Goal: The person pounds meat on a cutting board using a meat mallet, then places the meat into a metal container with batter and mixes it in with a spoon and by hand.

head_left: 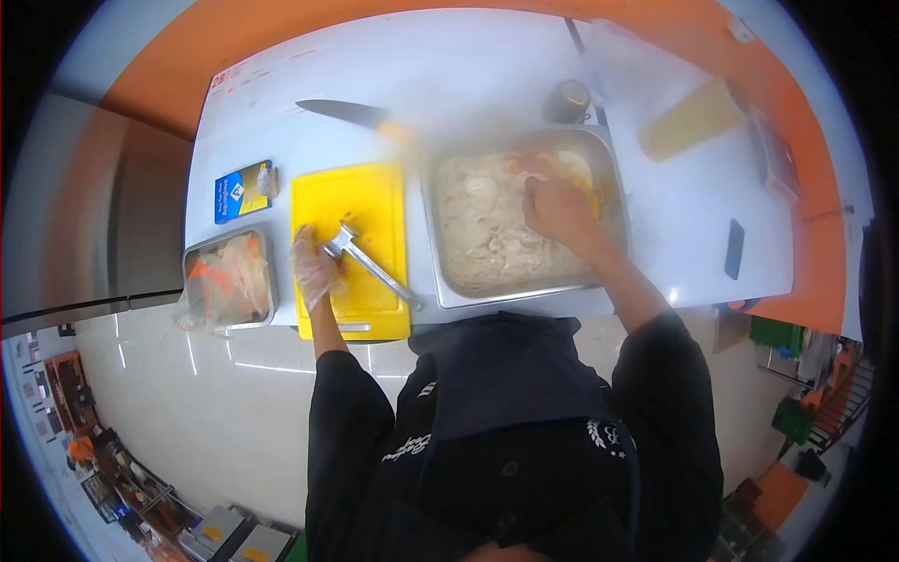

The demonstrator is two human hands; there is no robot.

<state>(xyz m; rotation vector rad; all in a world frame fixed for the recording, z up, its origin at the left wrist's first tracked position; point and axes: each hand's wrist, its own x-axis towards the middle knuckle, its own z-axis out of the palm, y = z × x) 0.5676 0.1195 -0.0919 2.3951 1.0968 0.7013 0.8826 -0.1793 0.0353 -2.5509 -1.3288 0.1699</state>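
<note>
Through one head-worn camera I look forward and steeply down, past the wearer's chest, onto the nearby desk.

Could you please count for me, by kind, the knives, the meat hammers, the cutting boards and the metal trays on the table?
Knife: 1
Meat hammer: 1
Cutting board: 1
Large tray and small tray, both metal: 2
Total: 5

Left arm and right arm reach forward, right fingers curled, left fingers gloved.
</note>
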